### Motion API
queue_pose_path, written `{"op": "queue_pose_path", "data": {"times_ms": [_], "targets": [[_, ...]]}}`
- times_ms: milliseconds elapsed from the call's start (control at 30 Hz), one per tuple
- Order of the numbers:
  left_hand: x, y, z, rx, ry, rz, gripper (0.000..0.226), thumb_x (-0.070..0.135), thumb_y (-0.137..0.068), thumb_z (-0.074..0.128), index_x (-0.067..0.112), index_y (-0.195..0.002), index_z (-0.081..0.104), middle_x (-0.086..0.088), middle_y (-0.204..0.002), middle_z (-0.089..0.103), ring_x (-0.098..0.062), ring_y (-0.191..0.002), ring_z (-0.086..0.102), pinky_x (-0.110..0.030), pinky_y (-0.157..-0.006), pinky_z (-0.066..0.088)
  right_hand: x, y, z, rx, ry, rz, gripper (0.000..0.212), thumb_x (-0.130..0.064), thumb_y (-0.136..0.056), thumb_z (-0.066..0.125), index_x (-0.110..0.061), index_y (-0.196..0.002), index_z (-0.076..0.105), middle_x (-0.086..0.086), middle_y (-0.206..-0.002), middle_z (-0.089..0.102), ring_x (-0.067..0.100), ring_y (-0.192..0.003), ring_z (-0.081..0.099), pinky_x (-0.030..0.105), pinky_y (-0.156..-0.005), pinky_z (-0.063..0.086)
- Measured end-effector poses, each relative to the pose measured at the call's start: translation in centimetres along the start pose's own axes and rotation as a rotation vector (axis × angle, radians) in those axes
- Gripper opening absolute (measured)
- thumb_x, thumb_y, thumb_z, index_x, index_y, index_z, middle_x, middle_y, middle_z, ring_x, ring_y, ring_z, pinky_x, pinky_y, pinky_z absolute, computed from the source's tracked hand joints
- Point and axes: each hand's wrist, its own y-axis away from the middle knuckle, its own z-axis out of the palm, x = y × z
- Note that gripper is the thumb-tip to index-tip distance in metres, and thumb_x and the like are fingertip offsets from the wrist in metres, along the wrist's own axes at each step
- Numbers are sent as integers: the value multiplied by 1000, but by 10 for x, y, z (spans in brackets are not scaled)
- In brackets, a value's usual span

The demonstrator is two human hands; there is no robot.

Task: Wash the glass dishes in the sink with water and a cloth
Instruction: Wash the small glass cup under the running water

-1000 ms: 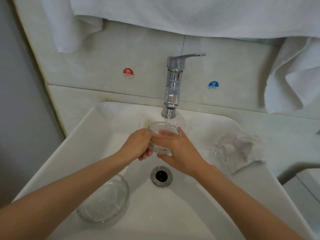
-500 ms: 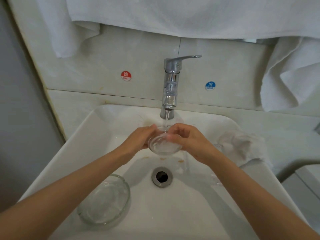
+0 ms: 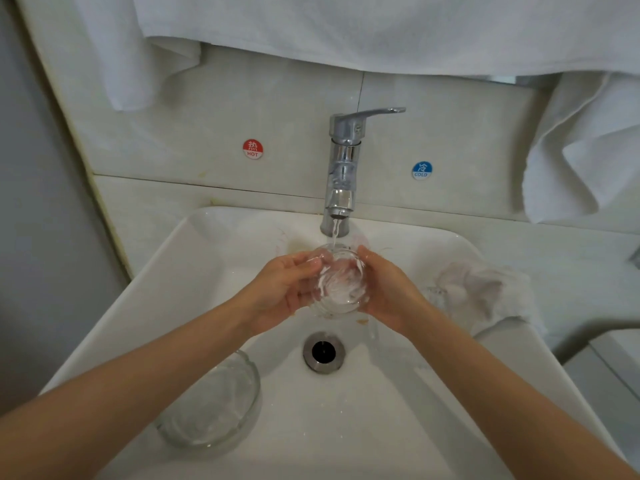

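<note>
Dish (image 3: 338,282) clear, wet, glinting

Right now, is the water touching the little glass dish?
Touching. The head view shows the water from the tap landing inside the little glass dish.

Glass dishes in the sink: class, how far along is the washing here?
Done: nothing visibly finished. In hand: left hand and right hand hold a small glass dish under the running tap. Left: the large glass dish in the sink; the cloth lies untouched.
</note>
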Motion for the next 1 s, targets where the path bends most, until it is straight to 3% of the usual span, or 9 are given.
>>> {"op": "queue_pose_path", "data": {"times_ms": [100, 200, 267, 400, 500, 633, 767, 867, 1000], "targets": [[2, 1, 2, 14, 27, 7, 19, 7, -87, 52, 9, -102, 64, -4, -88, 70, -13, -72, 67, -21, -64, 55, 1, -1, 4, 97, 106, -53, 44, -40, -98, 39, -7, -113, 63, 10, -106, 70, 25, -100, 65, 37, -85, 52], [5, -1, 6, 88, -201, 53, 30, 0, -91, 51, 12, -117, 58, -4, -105, 65, -16, -86, 64, -24, -70, 54, -5, 0, 5, 137, 116, -89, 39, -38, -99, 40, -8, -102, 65, 4, -90, 71, 19, -83, 65, 27, -67, 52], [10, -5, 10, 173, -312, 77, 38, -4, -90, 48, 17, -121, 57, 0, -111, 64, -15, -91, 63, -23, -70, 53, -12, 2, 2, 227, 236, -123, 34, -37, -99, 41, -13, -91, 64, 4, -84, 64, 18, -77, 58, 26, -64, 44], [17, -19, 27, 301, -415, 22, 32, -1, -90, 43, 17, -96, 69, 1, -88, 69, -15, -73, 66, -25, -71, 54, -22, 2, -11, 321, 377, -198, 44, -36, -98, 42, 2, -99, 62, 12, -85, 55, 22, -75, 49, 29, -67, 36], [18, -29, 34, 377, -521, -7, 20, 12, -91, 51, 14, -87, 70, -3, -84, 70, -15, -58, 64, -25, -62, 54, -29, 5, -16, 338, 381, -172, 30, -35, -97, 43, -13, -85, 58, 9, -78, 50, 18, -61, 44, 25, -56, 31], [9, -28, 37, 375, -591, -8, 23, 18, -94, 48, 10, -88, 68, -2, -77, 68, -15, -57, 66, -23, -54, 56, -36, 8, -17, 359, 329, -133, 32, -35, -98, 43, -15, -75, 54, 3, -72, 51, 14, -55, 41, 24, -52, 31], [3, -17, 28, 344, -454, -104, 25, 29, -92, 56, 10, -84, 69, -5, -77, 73, -14, -64, 71, -28, -64, 59, -35, 8, -16, 361, 272, -110, 27, -36, -97, 44, -14, -88, 57, 0, -77, 55, 15, -61, 45, 25, -55, 34], [3, -9, 21, 280, -178, -220, 33, 35, -97, 45, 9, -94, 64, -3, -73, 72, -18, -66, 70, -32, -70, 57, -28, 6, -12, 314, 188, -102, 29, -36, -97, 44, -11, -99, 58, -2, -87, 61, 18, -77, 57, 28, -68, 40], [1, 0, 19, 163, 130, -209, 33, 32, -100, 36, 9, -98, 60, -5, -80, 69, -18, -71, 68, -31, -68, 56, -11, 4, 3, 211, 193, -101, 44, -37, -99, 40, 0, -106, 61, 14, -98, 67, 26, -88, 63, 37, -80, 49]]}}
